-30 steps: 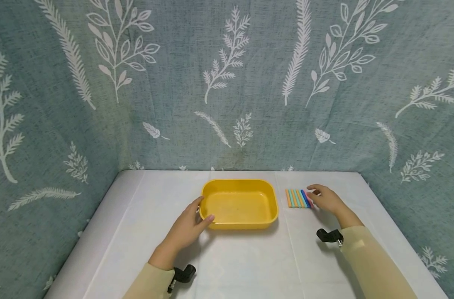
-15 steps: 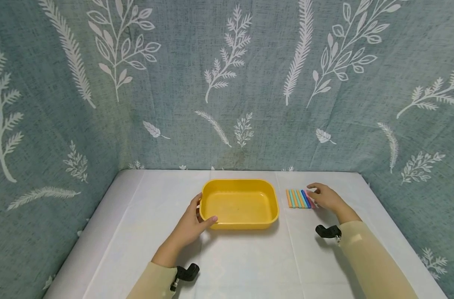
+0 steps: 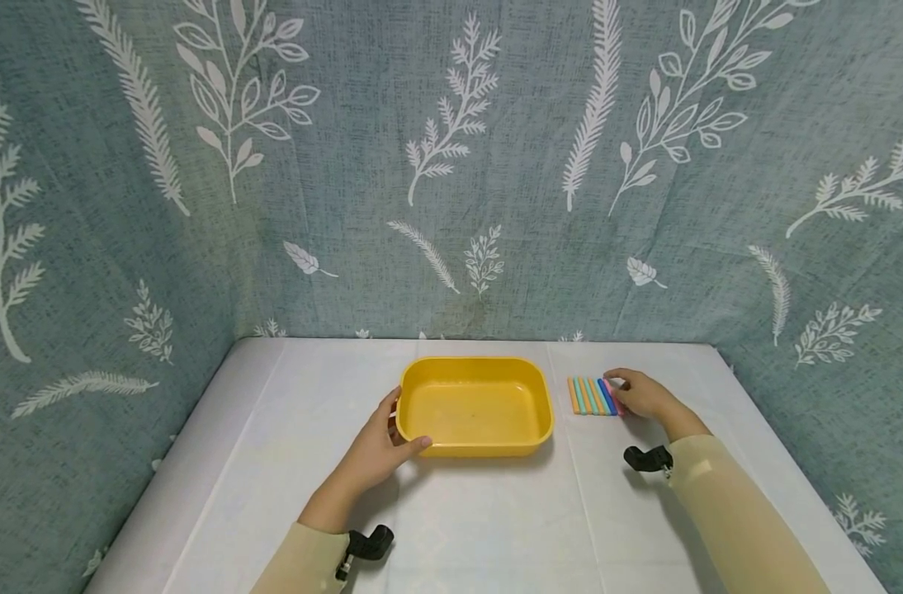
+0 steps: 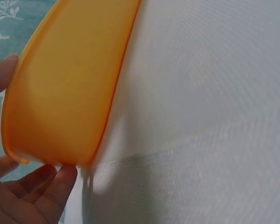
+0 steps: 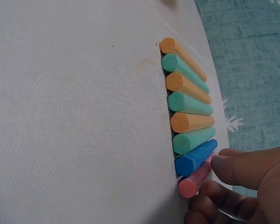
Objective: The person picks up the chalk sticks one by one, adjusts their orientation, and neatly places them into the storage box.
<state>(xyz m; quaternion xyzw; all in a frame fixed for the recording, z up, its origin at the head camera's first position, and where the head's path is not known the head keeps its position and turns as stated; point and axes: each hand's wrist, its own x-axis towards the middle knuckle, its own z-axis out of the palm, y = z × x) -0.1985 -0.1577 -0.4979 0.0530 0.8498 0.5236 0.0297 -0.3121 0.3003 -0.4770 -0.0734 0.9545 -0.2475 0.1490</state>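
I see left hand (image 3: 377, 452) gripping the yellow tray (image 3: 475, 412) by its left end. Right hand (image 3: 646, 395) is at the pink stick (image 5: 194, 181), beside the blue stick (image 5: 194, 158); can't tell if pinching.

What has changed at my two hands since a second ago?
The right hand has shifted slightly left, toward the blue stick, and the left hand's thumb has slid a little to the right over the near side of the yellow container. Nothing was visibly let go or newly taken. The container stayed put, as did the row; the right hand is still at the pink stick.
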